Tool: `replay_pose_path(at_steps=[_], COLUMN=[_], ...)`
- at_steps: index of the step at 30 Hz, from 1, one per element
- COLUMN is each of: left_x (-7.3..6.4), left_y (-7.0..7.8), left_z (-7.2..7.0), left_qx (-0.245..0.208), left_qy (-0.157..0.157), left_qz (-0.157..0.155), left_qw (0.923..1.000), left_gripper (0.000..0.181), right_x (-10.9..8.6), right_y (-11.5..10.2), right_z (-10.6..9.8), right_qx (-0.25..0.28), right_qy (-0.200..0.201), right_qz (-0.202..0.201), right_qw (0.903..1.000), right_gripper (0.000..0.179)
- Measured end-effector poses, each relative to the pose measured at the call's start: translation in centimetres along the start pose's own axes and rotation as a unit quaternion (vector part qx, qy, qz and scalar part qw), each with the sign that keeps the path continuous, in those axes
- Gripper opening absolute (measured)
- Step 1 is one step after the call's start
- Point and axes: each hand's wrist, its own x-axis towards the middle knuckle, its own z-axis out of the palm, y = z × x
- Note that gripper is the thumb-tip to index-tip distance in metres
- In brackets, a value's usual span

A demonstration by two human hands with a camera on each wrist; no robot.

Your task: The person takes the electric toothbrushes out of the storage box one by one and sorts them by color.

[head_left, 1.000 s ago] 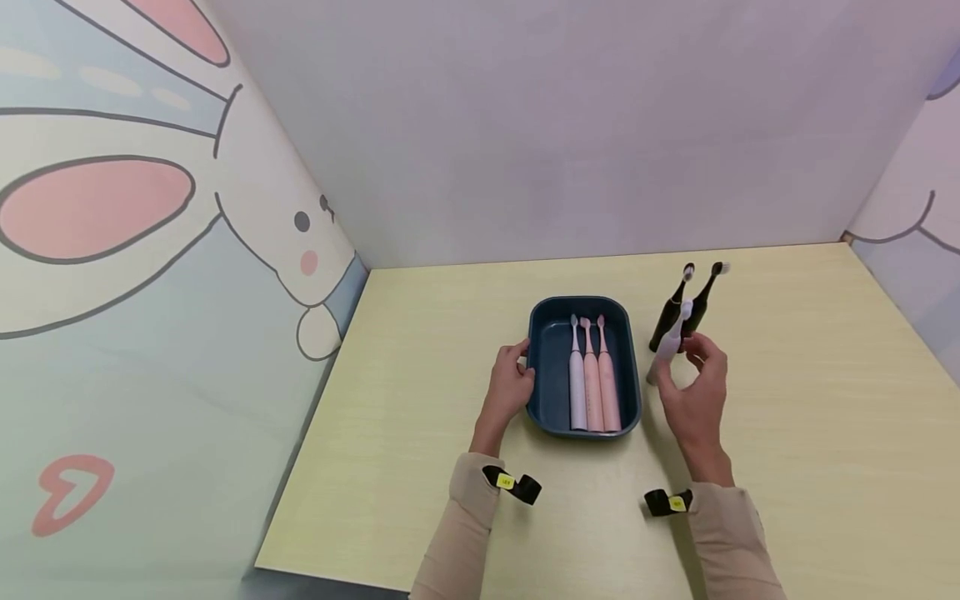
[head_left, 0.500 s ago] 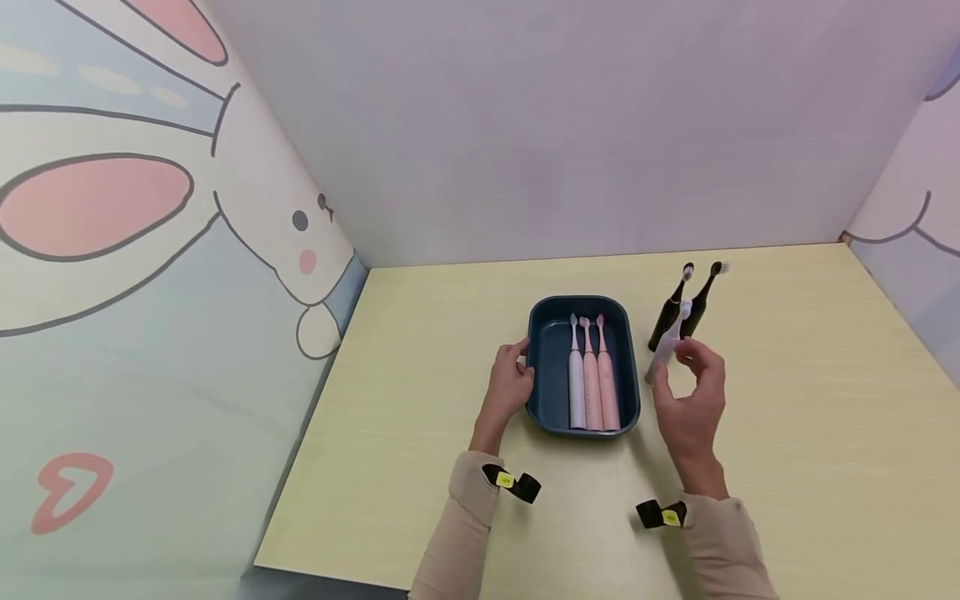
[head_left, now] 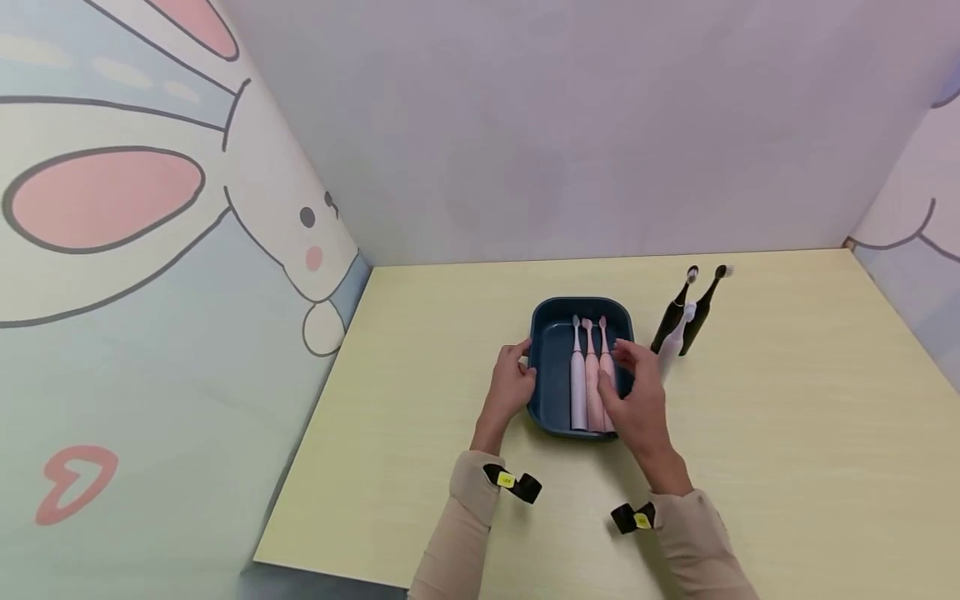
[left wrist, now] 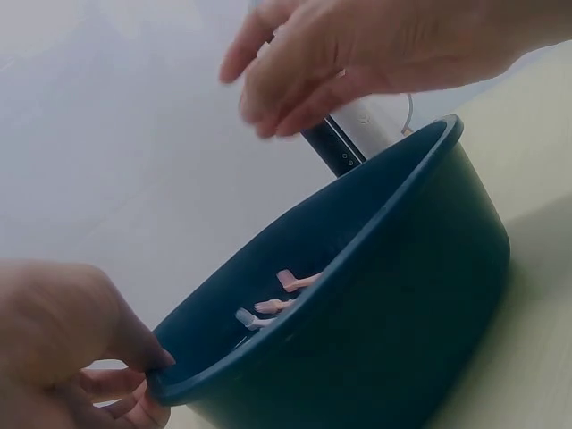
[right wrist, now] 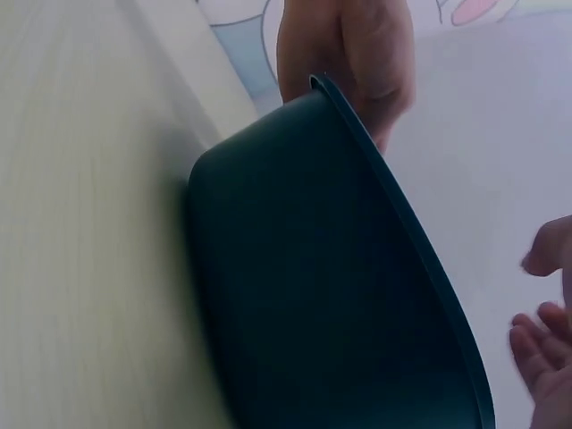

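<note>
The pale wood bench point(head_left: 420, 358) is stretching to a light wall point(head_left: 570, 142) along its back edge. A dark blue tub point(head_left: 551, 392) is sitting on it, nearer the back edge than the front. The left hand point(head_left: 512, 385) is gripping the tub's left rim, its thumb and fingers closing on the edge. The right hand point(head_left: 641, 404) is hovering above the tub's right side, clear of the rim; its thumb and bent fingers are standing well apart, gripping nothing.

Inside the tub, a lavender toothbrush point(head_left: 577, 387) and two pink toothbrushes point(head_left: 592, 387) are lying side by side, heads pointing toward the bench's back edge. Toward the back right corner, two black toothbrushes point(head_left: 699, 319) and a pale toothbrush point(head_left: 672, 343) are standing close together, the pale one nearest the front.

A small black camera is riding on each wrist, the left one point(head_left: 528, 488) and the right one point(head_left: 622, 518) each carrying a yellow label point(head_left: 506, 481); the dark characters are showing too small to read.
</note>
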Motion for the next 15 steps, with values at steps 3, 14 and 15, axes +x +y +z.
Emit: replay_pose_path(at_steps=[3, 14, 15], left_x=[0.0, -0.2, -0.2], left_y=[0.0, -0.2, -0.2], left_z=[-0.1, -0.6, -0.6], left_qx=[-0.001, -0.004, -0.004], left_qy=[-0.004, -0.006, -0.005], left_qz=[0.002, 0.006, 0.006], left_qw=[1.0000, 1.0000, 1.0000], left_gripper=[0.049, 0.049, 0.049], right_x=[0.2, 1.1, 1.1], right_y=[-0.3, -0.9, -0.9], right_z=[0.7, 2.3, 2.4], right_qx=[-0.018, -0.066, -0.071], right_qy=[-0.069, -0.243, -0.251], right_qz=[0.064, 0.199, 0.205], right_qw=[0.9955, 0.9470, 0.9433], right_gripper=[0.055, 0.055, 0.055])
